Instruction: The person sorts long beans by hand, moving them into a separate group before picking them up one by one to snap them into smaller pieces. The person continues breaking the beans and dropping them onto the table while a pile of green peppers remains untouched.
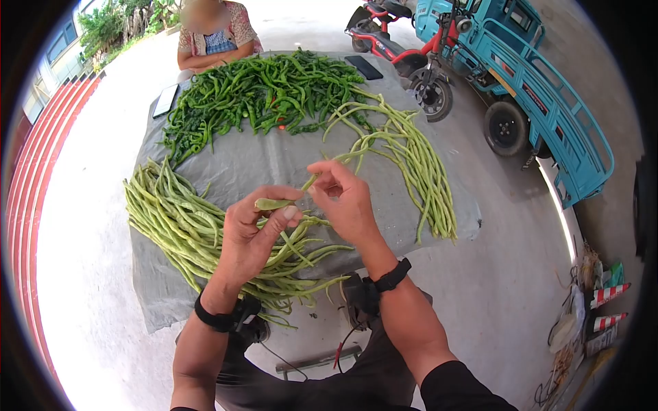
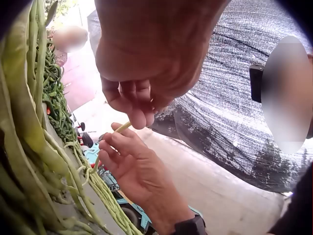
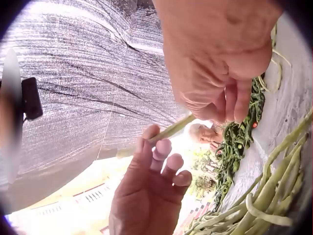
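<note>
A long green bean (image 1: 272, 204) is held up between both hands, over the grey sheet. My left hand (image 1: 250, 236) pinches it between thumb and fingers, with one blunt end sticking out past them. Close beside it, my right hand (image 1: 346, 205) pinches the same bean farther along, as the right wrist view of the bean (image 3: 171, 129) also shows. Below the left hand spreads a thick heap of long beans (image 1: 171, 216). A thinner, curved row of long beans (image 1: 418, 164) lies beyond the right hand.
Green peppers (image 1: 267, 89) cover the far part of the grey sheet (image 1: 274, 154). Two phones lie there, a white one (image 1: 165, 101) and a black one (image 1: 364, 67). A person (image 1: 216, 34) sits opposite. A red scooter (image 1: 404, 51) and blue three-wheeler (image 1: 541, 103) stand at right.
</note>
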A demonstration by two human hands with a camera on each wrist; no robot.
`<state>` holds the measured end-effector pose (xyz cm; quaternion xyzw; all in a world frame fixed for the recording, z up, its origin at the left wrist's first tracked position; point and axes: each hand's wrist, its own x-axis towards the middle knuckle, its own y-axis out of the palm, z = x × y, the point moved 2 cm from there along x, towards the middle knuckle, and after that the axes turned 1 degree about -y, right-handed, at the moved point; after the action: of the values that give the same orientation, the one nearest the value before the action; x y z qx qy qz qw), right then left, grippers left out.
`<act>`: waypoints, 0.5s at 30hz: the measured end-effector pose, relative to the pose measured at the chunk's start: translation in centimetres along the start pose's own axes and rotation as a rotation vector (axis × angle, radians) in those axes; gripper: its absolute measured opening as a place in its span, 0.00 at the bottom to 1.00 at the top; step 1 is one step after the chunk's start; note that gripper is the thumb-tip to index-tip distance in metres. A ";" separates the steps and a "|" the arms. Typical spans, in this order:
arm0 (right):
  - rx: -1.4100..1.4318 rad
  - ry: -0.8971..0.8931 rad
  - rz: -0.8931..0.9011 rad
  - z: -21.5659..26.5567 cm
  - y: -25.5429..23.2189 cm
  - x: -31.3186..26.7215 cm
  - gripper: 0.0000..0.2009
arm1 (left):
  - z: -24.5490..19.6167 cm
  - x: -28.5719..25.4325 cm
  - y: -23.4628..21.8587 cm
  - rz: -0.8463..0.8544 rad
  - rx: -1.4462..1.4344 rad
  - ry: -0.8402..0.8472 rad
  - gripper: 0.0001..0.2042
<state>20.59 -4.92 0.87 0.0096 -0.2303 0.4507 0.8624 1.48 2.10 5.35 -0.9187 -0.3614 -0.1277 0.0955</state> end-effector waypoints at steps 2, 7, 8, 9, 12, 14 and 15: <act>-0.148 0.025 0.008 0.2 0.0 -0.1 0.14 | -0.7 0.0 -0.2 0.077 0.085 0.051 0.10; -0.385 0.038 -0.060 -0.2 -1.1 0.4 0.11 | -1.8 0.0 -1.7 0.062 0.103 0.138 0.08; -0.416 0.015 -0.086 -0.7 -1.4 0.5 0.10 | -1.8 0.0 -2.2 0.013 0.047 0.146 0.08; -0.438 0.025 -0.098 -1.1 -1.8 0.6 0.10 | -1.9 0.0 -2.8 -0.035 -0.008 0.154 0.08; -0.514 0.056 -0.128 -1.9 -3.2 1.0 0.10 | -2.1 0.0 -5.5 -0.120 -0.036 0.174 0.09; -0.578 0.081 -0.134 -2.2 -3.8 1.2 0.10 | -2.3 0.1 -6.8 -0.165 -0.048 0.223 0.10; -0.604 0.051 -0.123 -2.3 -3.6 1.2 0.10 | -2.4 0.1 -7.3 -0.186 -0.054 0.247 0.11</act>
<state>24.91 -5.64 0.01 -0.2444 -0.3309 0.3089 0.8575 -3.92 6.79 8.26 -0.8609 -0.4266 -0.2577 0.1023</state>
